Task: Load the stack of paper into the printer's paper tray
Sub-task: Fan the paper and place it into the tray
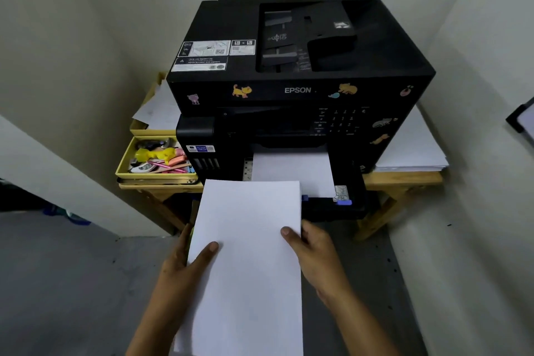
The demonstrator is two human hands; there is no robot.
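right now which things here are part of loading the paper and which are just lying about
Part of the job: paper stack, left hand, right hand, printer, pulled-out paper tray.

Lying about: yellow box of stationery, loose paper pile, wooden table.

Wooden table (401, 178); printer (300, 78), yellow trays (122, 166), paper pile (410, 147)

Pale walls (86, 23) meet in corner; grey floor (72, 283); wooden table (404, 178) against them.
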